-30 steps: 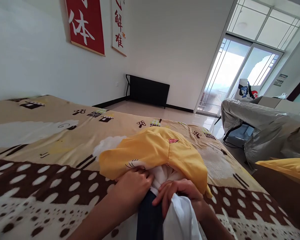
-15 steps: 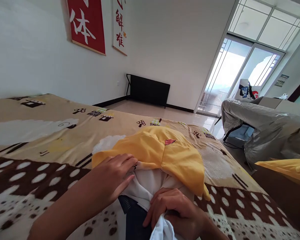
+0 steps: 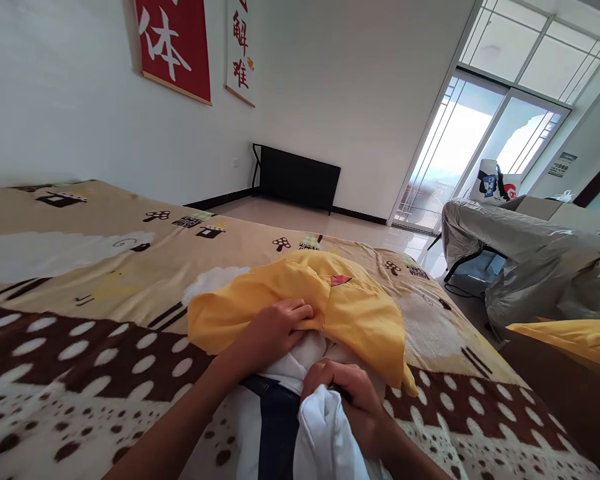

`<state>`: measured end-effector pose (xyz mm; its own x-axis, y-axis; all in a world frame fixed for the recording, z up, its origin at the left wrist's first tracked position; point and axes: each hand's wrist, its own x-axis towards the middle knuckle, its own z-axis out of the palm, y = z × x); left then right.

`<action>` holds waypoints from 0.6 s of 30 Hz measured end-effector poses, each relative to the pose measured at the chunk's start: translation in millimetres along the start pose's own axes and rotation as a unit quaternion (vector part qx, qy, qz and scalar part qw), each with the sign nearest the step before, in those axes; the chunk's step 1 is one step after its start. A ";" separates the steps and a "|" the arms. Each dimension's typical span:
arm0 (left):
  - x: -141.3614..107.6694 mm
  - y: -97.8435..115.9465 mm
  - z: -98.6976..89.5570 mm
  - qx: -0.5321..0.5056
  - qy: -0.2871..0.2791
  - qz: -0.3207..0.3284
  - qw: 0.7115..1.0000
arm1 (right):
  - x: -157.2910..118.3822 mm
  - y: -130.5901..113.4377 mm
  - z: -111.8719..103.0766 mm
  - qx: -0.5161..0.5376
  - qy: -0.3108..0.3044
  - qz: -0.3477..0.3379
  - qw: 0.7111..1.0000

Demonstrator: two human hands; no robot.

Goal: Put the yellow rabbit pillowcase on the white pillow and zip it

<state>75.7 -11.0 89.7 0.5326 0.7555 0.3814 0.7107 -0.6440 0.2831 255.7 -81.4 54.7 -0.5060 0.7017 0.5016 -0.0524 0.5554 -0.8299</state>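
A yellow cloth point(image 3: 365, 327) with a small red patch lies rumpled on the blanket-covered bed. White fabric point(image 3: 300, 357) shows under its near edge, and a white garment with a navy panel point(image 3: 279, 427) extends from there towards me. My left hand point(image 3: 277, 333) is curled over the yellow cloth's near edge, fingers bent against it; the thumb is mostly hidden. Lower and to the right, my right hand point(image 3: 347, 397) is closed round bunched white fabric point(image 3: 327, 427), which hangs out of the fist towards me. Where the white pieces join is hidden.
The patterned blanket point(image 3: 110, 267) spreads over the bed. At right are a plastic-covered table point(image 3: 510, 220) with a bag point(image 3: 487, 183) on it and another yellow cloth point(image 3: 575, 340). A black panel point(image 3: 297, 177) leans by the far wall, near glass doors point(image 3: 460, 147).
My left hand has moved right along the yellow cloth's edge, closer to its middle. My right hand has risen slightly, and more white fabric shows below it.
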 end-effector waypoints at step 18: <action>-16.1 26.4 -17.1 -0.157 0.317 -0.005 0.935 | 39.4 46.1 13.5 -0.153 0.204 0.097 0.962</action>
<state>78.1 -42.2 106.1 0.0769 0.6029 0.7941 0.4914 -0.7159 0.4960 221.7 -34.1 32.9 -0.0970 0.8873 0.4509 0.2967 0.4582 -0.8378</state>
